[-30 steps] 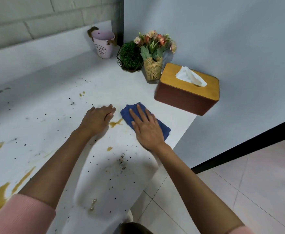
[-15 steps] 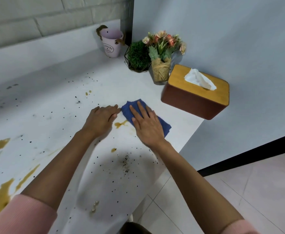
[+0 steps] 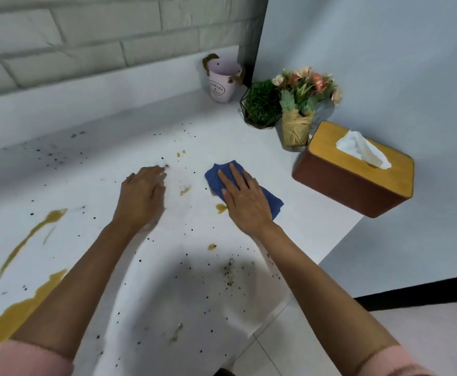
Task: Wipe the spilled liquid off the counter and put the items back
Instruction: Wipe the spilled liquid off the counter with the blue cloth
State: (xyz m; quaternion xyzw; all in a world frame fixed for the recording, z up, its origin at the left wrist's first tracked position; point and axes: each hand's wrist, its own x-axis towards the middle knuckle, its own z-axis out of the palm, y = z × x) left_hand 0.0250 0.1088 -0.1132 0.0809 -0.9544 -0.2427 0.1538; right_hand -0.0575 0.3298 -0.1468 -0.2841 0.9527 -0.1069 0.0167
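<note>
My right hand (image 3: 245, 202) lies flat, fingers spread, pressing a blue cloth (image 3: 272, 203) onto the white counter (image 3: 100, 164). A small brown liquid spot (image 3: 221, 208) sits at the cloth's near left edge, another brown spot (image 3: 185, 189) between my hands. My left hand (image 3: 142, 198) rests palm down on the counter to the left, holding nothing, fingers loosely together. Larger brown puddles lie at the near left (image 3: 18, 313) and a long streak (image 3: 36, 230) beyond them. Dark specks are scattered over the counter.
At the back right corner stand a pink bucket (image 3: 222, 82), a green plant in a wire frame (image 3: 261, 105) and a flower bouquet (image 3: 302, 104). A wooden tissue box (image 3: 354, 169) sits at the right edge. The counter ends at the right over tiled floor (image 3: 303, 354).
My left hand has moved left, away from the cloth, leaving a gap with a brown spot between my hands. My right hand stays flat on the cloth. The camera view has tilted upward.
</note>
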